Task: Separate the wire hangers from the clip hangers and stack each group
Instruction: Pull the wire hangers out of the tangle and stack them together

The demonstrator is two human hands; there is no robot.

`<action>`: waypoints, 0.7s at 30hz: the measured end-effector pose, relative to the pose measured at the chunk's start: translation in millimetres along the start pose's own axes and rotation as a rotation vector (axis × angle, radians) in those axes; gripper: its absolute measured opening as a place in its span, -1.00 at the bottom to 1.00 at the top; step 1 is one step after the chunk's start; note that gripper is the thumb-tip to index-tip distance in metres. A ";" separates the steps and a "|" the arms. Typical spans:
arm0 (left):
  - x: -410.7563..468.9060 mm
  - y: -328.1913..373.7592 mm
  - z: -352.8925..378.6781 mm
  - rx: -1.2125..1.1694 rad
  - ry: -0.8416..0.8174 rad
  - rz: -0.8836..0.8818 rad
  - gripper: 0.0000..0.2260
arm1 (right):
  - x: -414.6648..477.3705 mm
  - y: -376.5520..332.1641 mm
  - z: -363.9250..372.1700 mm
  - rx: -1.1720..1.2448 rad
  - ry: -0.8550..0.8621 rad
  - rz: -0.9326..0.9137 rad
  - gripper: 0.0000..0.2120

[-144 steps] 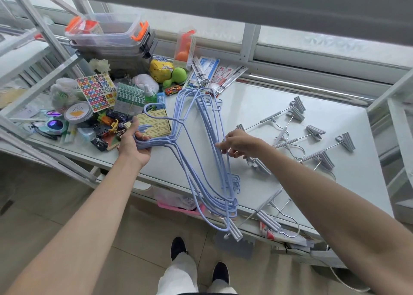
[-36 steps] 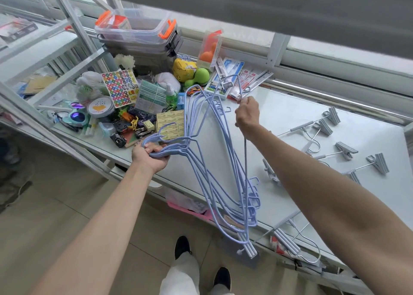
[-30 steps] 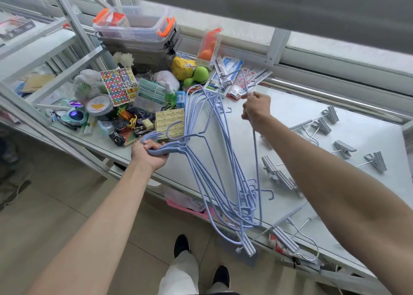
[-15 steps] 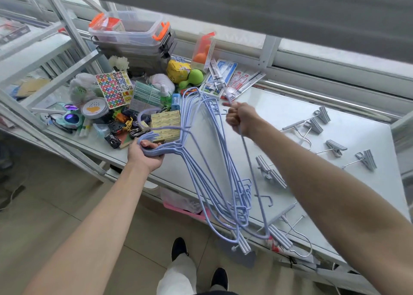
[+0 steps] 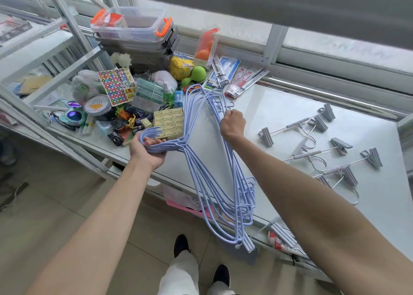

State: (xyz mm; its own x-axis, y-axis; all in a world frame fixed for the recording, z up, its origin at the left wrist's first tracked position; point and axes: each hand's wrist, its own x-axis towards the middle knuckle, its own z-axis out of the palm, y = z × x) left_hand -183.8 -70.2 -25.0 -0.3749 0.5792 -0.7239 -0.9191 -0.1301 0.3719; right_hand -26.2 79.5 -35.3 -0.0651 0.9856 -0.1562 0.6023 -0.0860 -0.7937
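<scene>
Surface: white table (image 5: 290, 120) under a window, clutter piled at its left end.
Left hand (image 5: 147, 150): fingers closed around the hooks of the blue wire hangers (image 5: 214, 178).
Right hand (image 5: 231, 123): fist closed on the hangers' far edge.
Clip hangers (image 5: 321, 147): lying scattered on the table's right side, apart from the bundle.

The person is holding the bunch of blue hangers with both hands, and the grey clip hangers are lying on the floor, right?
Not quite. The head view shows the grey clip hangers lying on the white table, not on the floor. The rest is right: the left hand has its grip on the hooks of the blue hangers, and the right hand holds them too.
</scene>
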 end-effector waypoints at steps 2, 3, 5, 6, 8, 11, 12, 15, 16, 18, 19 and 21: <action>-2.2 -1.3 6.4 0.033 0.092 0.012 -0.60 | -2.1 -2.7 7.9 -0.038 -0.030 -0.021 -0.67; -2.6 -1.5 8.1 0.030 0.132 0.008 -0.61 | -4.1 -4.1 9.9 -0.085 -0.047 -0.014 -0.66; -2.9 -1.3 9.2 0.027 0.191 0.014 -0.61 | -5.9 -2.0 9.6 -0.235 -0.075 0.020 -0.67; -2.0 -1.6 8.9 0.031 0.211 0.014 -0.60 | -6.5 0.7 6.5 -0.317 -0.087 0.031 -0.67; -1.8 -2.2 8.9 0.041 0.220 0.006 -0.61 | -7.4 6.6 0.0 -0.420 -0.114 0.041 -0.66; 3.1 -2.3 7.3 0.053 0.230 0.003 -0.59 | -8.6 7.6 -4.5 -0.420 -0.148 -0.001 -0.72; 6.4 -1.3 5.5 0.062 0.235 0.004 -0.58 | -8.7 6.0 -4.5 -0.422 -0.154 -0.031 -0.74; 11.1 2.6 2.9 0.098 0.231 -0.006 -0.57 | -9.2 -1.3 -5.3 -0.424 -0.165 -0.087 -0.73; 13.5 4.5 2.1 0.102 0.218 -0.020 -0.59 | -8.4 -2.6 -4.9 -0.414 -0.160 -0.090 -0.73; 15.8 6.9 0.2 0.102 0.205 -0.042 -0.60 | -6.9 -4.0 -2.1 -0.392 -0.162 -0.088 -0.73; 14.1 7.3 0.2 0.110 0.199 -0.055 -0.60 | -6.5 -4.5 -0.1 -0.376 -0.167 -0.086 -0.74; 9.7 6.1 1.8 0.119 0.200 -0.060 -0.59 | -5.9 -5.3 3.5 -0.339 -0.196 -0.088 -0.73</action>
State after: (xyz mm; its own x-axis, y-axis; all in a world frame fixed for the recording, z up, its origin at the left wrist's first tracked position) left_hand -192.8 -63.9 -28.7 -0.3474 0.4107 -0.8430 -0.9242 0.0025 0.3820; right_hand -31.8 73.6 -32.2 -0.2588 0.9378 -0.2316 0.8138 0.0825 -0.5753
